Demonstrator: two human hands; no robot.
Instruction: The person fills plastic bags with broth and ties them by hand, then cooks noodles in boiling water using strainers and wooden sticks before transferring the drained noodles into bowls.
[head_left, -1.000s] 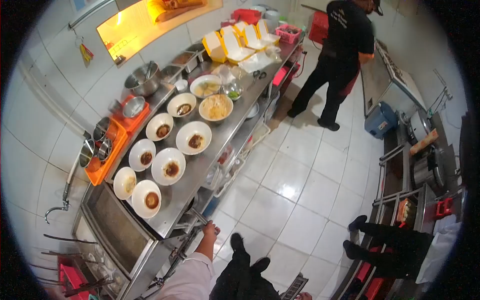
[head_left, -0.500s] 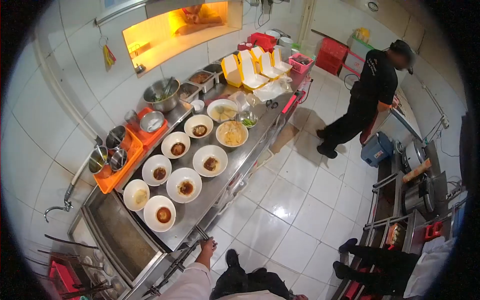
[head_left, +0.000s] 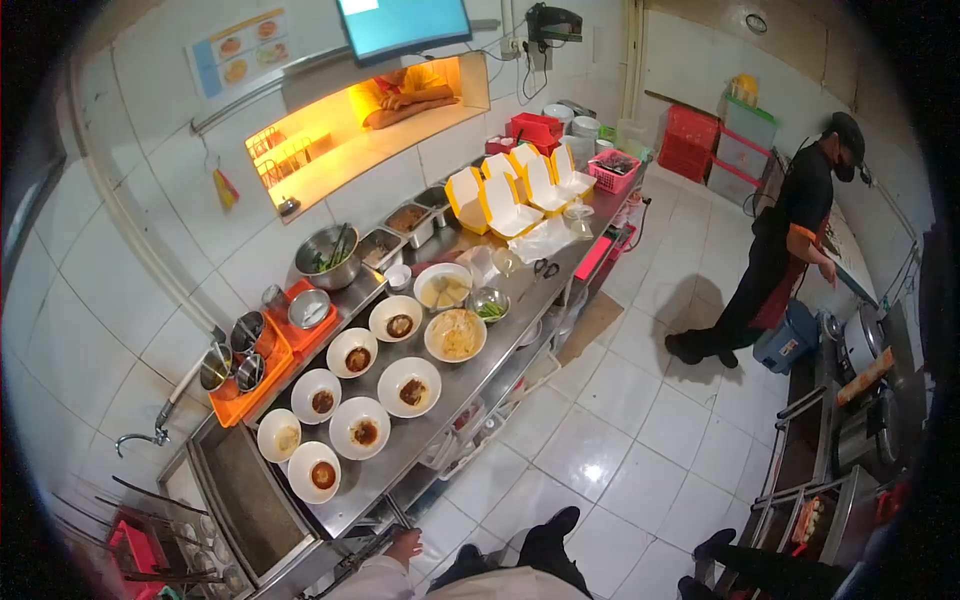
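Observation:
My left hand (head_left: 405, 545) hangs low beside the near corner of the steel counter (head_left: 375, 490), seemingly with nothing in it and its fingers loosely apart. Whether it touches the counter's edge I cannot tell. My right hand is out of view. Closest to me on the counter is a white bowl (head_left: 314, 472) with dark brown sauce. Several similar bowls stand in rows behind it, among them a sauced bowl (head_left: 360, 428) and a bowl with pale contents (head_left: 278, 436). Farther along are a bowl of yellowish food (head_left: 456, 335) and a metal bowl of chopped greens (head_left: 489, 304).
Orange trays (head_left: 250, 385) with metal containers line the wall. Open yellow-and-white takeaway boxes (head_left: 515, 215) stand at the far end. A steel sink (head_left: 250, 500) is at left. A co-worker (head_left: 790, 240) stands at right; another person (head_left: 400, 95) leans at the serving window.
My view has tilted up, bringing in a screen and menu sheet. My left hand appears lower in view, and my feet have shifted. The co-worker at right has turned and stepped.

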